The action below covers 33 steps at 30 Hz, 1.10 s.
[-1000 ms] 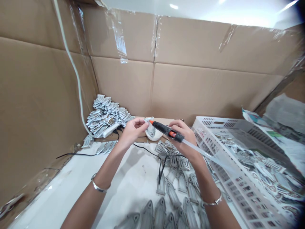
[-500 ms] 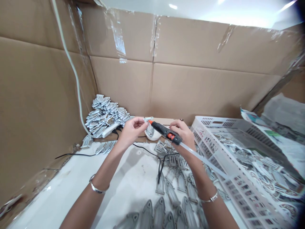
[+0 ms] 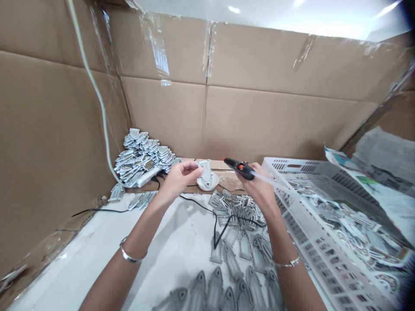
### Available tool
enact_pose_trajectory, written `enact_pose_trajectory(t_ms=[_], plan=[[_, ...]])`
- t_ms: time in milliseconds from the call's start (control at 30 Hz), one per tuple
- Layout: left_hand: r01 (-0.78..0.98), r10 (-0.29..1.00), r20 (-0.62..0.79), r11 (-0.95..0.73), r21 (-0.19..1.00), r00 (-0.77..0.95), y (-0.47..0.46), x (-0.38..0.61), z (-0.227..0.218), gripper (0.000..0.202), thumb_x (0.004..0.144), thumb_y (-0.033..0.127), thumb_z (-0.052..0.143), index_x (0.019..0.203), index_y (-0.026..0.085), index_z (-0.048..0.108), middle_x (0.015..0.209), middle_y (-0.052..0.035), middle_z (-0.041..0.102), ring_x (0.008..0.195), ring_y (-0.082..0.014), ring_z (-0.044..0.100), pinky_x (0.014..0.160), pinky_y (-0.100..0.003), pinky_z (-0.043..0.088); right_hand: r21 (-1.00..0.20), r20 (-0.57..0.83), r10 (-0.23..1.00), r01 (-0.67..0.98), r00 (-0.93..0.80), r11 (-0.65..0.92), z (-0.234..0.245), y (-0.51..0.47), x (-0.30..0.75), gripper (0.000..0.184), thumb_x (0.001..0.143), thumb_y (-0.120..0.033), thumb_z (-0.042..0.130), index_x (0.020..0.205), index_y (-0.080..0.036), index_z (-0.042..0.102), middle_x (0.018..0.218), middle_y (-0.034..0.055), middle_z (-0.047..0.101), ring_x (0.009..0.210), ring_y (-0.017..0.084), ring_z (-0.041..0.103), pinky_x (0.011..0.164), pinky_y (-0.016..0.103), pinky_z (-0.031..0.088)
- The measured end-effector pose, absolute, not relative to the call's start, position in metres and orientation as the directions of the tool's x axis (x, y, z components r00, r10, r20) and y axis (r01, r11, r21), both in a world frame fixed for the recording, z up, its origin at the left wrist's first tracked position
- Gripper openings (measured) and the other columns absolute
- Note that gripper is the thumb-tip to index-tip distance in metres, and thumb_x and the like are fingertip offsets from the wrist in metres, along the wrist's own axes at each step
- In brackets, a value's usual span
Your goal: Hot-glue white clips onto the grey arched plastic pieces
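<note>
My left hand (image 3: 179, 178) pinches a small white piece (image 3: 205, 168) above a white dish-like stand (image 3: 208, 183). My right hand (image 3: 259, 188) grips a black and orange glue gun (image 3: 239, 167) with a clear glue stick (image 3: 275, 183) trailing toward the right; its nozzle points left, a short way from the piece. Both wrists wear silver bangles. The gun's black cord (image 3: 216, 220) runs down over the table.
Grey flat pieces (image 3: 233, 259) lie in rows on the white table (image 3: 97, 259). A heap of similar pieces (image 3: 142, 157) sits at the back left. A white slotted crate (image 3: 324, 224) with printed pieces stands at right. Cardboard walls (image 3: 259, 116) surround the bench; a white cable (image 3: 97, 95) hangs at left.
My right hand has drawn the glue gun back to the right, away from the white piece. My left hand stays pinched on the piece over the stand.
</note>
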<state>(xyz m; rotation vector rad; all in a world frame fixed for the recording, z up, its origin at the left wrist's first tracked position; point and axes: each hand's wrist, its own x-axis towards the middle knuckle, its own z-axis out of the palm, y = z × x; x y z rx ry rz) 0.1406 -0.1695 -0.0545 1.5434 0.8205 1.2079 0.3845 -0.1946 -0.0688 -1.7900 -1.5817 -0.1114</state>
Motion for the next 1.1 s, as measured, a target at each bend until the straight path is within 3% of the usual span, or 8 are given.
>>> enact_pose_trajectory(t_ms=[133, 333, 500, 667, 1100], plan=[[-0.091, 0.880, 0.317, -0.305, 0.948, 0.354, -0.174, 0.142, -0.054, 0.023, 0.078, 0.040, 0.074, 0.081, 0.018, 0.066, 0.081, -0.0017, 0.063, 0.072, -0.0131, 0.057, 0.070, -0.026, 0.048, -0.249, 0.219, 0.926, 0.935, 0.307, -0.251, -0.095, -0.172, 0.401, 0.034, 0.087, -0.045, 0.054, 0.102, -0.021, 0.073, 0.104, 0.0136, 0.073, 0.095, 0.028, 0.069, 0.072, 0.032, 0.048], [-0.065, 0.864, 0.348, -0.349, 0.935, 0.364, -0.183, 0.144, -0.049, 0.024, 0.077, 0.041, 0.074, 0.079, 0.019, 0.065, 0.076, -0.0012, 0.062, 0.067, -0.0127, 0.056, 0.065, -0.026, 0.046, -0.133, 0.016, 0.940, 0.932, 0.341, -0.336, -0.132, -0.152, 0.417, 0.038, 0.087, -0.042, 0.054, 0.114, -0.022, 0.072, 0.112, 0.0146, 0.073, 0.106, 0.030, 0.068, 0.081, 0.033, 0.050], [-0.128, 0.851, 0.359, -0.336, 0.933, 0.385, -0.193, 0.146, -0.044, 0.023, 0.076, 0.040, 0.075, 0.081, 0.019, 0.067, 0.079, -0.0020, 0.063, 0.069, -0.0129, 0.058, 0.064, -0.025, 0.049, -0.136, -0.004, 0.937, 0.928, 0.350, -0.347, -0.141, -0.149, 0.424, 0.040, 0.087, -0.041, 0.055, 0.112, -0.016, 0.073, 0.114, 0.0181, 0.072, 0.106, 0.032, 0.068, 0.081, 0.036, 0.050], [-0.124, 0.868, 0.327, -0.302, 0.945, 0.375, -0.205, 0.147, -0.038, 0.026, 0.073, 0.041, 0.077, 0.081, 0.019, 0.065, 0.077, -0.0028, 0.064, 0.068, -0.0140, 0.060, 0.062, -0.027, 0.053, -0.139, 0.004, 0.939, 0.930, 0.344, -0.341, -0.141, -0.148, 0.423, 0.038, 0.087, -0.040, 0.054, 0.112, -0.018, 0.072, 0.117, 0.0185, 0.071, 0.106, 0.032, 0.068, 0.081, 0.036, 0.050], [-0.145, 0.828, 0.357, -0.328, 0.934, 0.433, -0.215, 0.141, -0.032, 0.022, 0.075, 0.038, 0.076, 0.085, 0.021, 0.066, 0.073, -0.0017, 0.062, 0.063, -0.0133, 0.057, 0.057, -0.027, 0.048, -0.087, -0.009, 0.929, 0.925, 0.371, -0.370, -0.139, -0.149, 0.423, 0.037, 0.088, -0.035, 0.053, 0.114, -0.017, 0.071, 0.115, 0.0181, 0.071, 0.106, 0.031, 0.068, 0.082, 0.035, 0.049]])
